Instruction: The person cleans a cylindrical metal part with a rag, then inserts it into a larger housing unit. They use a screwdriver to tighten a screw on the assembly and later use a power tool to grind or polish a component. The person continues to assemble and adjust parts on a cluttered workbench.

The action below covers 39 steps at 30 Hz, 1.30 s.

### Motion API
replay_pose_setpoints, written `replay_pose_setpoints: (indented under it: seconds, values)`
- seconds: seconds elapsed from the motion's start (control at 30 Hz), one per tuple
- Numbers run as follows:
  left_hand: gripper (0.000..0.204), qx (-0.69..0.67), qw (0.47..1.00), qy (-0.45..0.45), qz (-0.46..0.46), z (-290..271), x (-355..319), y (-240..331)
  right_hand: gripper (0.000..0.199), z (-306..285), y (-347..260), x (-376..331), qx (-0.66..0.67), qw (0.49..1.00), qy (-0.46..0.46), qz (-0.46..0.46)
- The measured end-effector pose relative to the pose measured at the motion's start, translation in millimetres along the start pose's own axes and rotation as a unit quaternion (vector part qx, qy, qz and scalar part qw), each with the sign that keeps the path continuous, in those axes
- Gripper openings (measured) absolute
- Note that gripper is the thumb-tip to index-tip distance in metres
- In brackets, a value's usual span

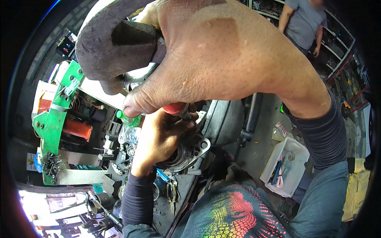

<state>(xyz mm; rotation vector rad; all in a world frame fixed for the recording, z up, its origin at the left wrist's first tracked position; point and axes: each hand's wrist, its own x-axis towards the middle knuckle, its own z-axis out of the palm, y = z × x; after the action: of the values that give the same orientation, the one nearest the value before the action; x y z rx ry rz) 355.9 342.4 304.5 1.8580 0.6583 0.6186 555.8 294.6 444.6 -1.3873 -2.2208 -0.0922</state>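
Note:
My right hand is raised close to the camera, its fingers closed round a thick, dark grey curved piece; I cannot tell what kind of thing it is. Lower down and partly behind it, my left hand is closed on a red-handled tool, whose metal part shows beside the thumb. A round metal housing with a bolt lug lies on the bench right under the left hand. Most of the tool and its tip are hidden by my hands.
A green metal frame and a clear plastic bottle with a green cap stand at the left. Yellow-handled pliers lie on the bench. A white bin sits on the floor at right. Another person stands at upper right.

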Motion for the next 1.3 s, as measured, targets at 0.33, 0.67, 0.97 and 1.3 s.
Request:
replay_pose_setpoints:
  seconds: [0.33,0.67,0.97,1.3]
  values:
    - [0.048,-0.005,0.995,0.098,-0.001,7,-2,33,0.042,-4,3,-5,-0.011,1.000,0.004,-0.013]
    - [0.028,-0.168,0.948,0.253,0.099,29,48,66,0.042,-41,-7,-22,-0.024,0.999,-0.019,-0.033]
    - [0.024,-0.084,0.964,0.217,0.132,30,48,55,0.043,-65,-24,-25,-0.037,0.997,-0.062,-0.018]
    - [0.023,-0.080,0.935,0.303,0.168,34,54,55,0.044,-79,-36,-26,-0.039,0.996,-0.074,-0.017]
